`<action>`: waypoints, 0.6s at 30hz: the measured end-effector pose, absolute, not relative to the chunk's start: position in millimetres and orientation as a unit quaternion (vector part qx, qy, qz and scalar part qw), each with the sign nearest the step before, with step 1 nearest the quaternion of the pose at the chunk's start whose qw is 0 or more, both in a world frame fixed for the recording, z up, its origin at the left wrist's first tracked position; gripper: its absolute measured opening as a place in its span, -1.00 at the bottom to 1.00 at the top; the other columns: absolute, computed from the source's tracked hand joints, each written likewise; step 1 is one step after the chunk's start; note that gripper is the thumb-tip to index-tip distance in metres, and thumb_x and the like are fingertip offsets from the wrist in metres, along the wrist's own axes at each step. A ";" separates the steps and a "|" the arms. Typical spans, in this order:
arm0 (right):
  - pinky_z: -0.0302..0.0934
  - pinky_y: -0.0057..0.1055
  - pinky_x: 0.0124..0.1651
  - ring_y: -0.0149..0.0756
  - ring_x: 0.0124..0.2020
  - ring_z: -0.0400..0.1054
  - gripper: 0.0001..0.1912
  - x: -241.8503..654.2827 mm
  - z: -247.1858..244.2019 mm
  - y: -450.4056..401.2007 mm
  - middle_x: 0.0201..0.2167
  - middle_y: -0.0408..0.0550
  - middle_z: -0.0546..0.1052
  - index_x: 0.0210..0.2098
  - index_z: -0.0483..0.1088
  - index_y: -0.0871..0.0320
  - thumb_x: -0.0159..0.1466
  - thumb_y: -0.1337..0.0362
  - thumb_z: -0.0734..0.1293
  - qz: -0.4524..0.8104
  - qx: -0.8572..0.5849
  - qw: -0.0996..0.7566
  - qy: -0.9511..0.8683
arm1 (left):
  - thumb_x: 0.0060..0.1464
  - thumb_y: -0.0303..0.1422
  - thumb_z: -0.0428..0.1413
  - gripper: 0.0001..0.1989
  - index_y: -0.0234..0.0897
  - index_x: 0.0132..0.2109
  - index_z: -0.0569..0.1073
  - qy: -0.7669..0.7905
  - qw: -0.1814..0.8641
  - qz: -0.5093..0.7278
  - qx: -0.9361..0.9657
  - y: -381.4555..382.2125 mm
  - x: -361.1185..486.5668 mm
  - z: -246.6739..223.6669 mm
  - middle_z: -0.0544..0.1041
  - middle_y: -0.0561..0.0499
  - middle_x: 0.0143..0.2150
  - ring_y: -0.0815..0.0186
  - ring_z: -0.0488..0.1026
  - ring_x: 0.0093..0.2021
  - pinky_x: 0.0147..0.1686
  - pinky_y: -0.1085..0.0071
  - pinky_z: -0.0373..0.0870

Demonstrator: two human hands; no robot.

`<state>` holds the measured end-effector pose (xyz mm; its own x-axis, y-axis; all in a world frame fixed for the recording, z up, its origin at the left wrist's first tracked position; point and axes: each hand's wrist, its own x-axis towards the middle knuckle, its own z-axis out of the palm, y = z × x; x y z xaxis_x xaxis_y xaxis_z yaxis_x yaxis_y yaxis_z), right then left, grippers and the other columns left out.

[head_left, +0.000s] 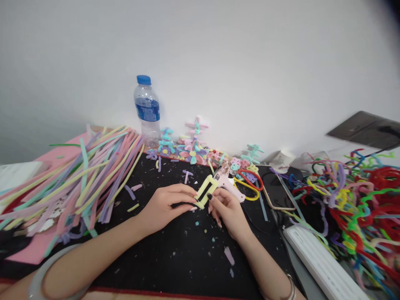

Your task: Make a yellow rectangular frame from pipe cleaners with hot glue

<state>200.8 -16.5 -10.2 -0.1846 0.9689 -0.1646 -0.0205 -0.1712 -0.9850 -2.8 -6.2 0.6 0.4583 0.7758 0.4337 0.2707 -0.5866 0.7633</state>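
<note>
A pale yellow pipe cleaner (204,183), bent into a narrow rectangular frame, is held between both hands above the black mat. My left hand (171,204) pinches its lower left corner between thumb and fingers. At its lower right side, my right hand (226,210) grips it with thumb and fingertips. Just behind the frame lies a pale pink glue gun (230,188), partly covered by the frame and my right hand. Scissors (251,187) with red and yellow handles rest beside it; their blades are hidden.
Loose pastel pipe cleaners (103,175) are heaped at left; a bright tangle (353,208) fills the right. A water bottle (147,110) stands by the wall near finished pipe-cleaner flowers (192,156). A phone (278,191) and white power strip (321,262) lie at right. Scraps dot the mat (175,266).
</note>
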 end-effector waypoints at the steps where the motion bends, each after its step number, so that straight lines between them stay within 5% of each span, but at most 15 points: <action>1: -0.11 -0.63 -0.80 -0.60 -0.83 0.06 -0.79 200.7 -9.8 -16.6 -0.67 -0.28 0.39 -0.44 0.27 0.16 0.16 0.16 0.31 0.589 -0.486 0.416 -0.493 | 0.05 -0.45 0.14 -0.88 -0.25 -0.28 0.58 0.333 0.323 0.403 0.789 -5.9 -2.6 1.0 0.57 -0.06 -0.19 0.28 0.50 -0.17 -0.08 0.40 0.41; 10: -0.22 -0.65 -0.79 -0.61 -0.81 0.02 -0.78 201.3 -6.5 -16.7 -0.69 -0.27 0.34 -0.41 0.32 0.19 0.14 0.14 0.33 0.583 -0.504 0.443 -0.458 | 0.04 -0.38 0.13 -0.91 -0.30 -0.37 0.50 0.380 0.480 0.415 0.673 -6.1 0.4 3.1 0.50 -0.09 -0.16 0.25 0.47 -0.16 -0.19 0.39 0.46; 18: -0.23 -0.65 -0.79 -0.60 -0.80 0.02 -0.77 203.0 -5.7 -15.1 -0.70 -0.26 0.33 -0.42 0.30 0.17 0.15 0.13 0.33 0.564 -0.499 0.476 -0.453 | 0.16 -0.22 -0.02 -0.72 -0.28 -0.08 0.39 0.484 0.444 0.509 0.556 1.2 -5.9 5.1 0.46 -0.09 -0.07 0.21 0.43 -0.08 -0.13 0.32 0.42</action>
